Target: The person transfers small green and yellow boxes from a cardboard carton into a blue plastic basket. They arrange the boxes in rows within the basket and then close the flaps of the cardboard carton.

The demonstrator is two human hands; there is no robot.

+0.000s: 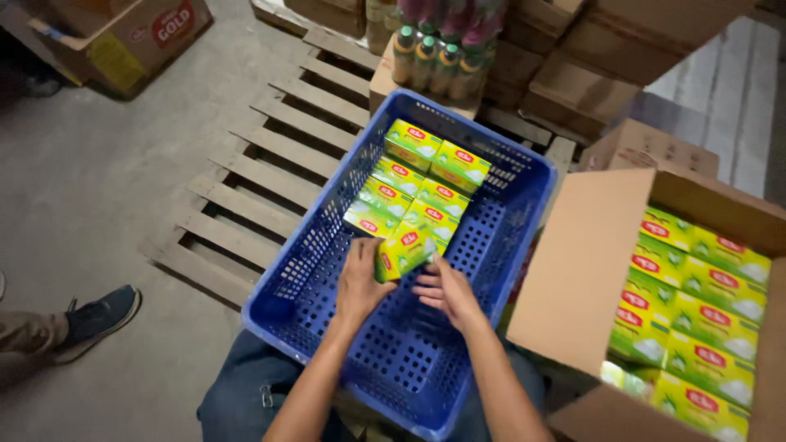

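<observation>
Crate of blue perforated plastic (pixel 491 245) resting on lap and wooden pallet (pixel 270 155), with open cardboard carton (pixel 589 270) just to the right.

Rows of yellow-green boxes (pixel 422 184) filling the crate's far half, near half bare; more of the same boxes (pixel 696 303) packed upright in the carton. Single yellow-green box (pixel 403 252) tilted at the near end of the rows, long axis slanting up toward the right. Left hand (pixel 360 282) clamped on its lower left end, nearer; right hand (pixel 446 293) with fingers spread, just beside its right edge, contact unclear.
</observation>
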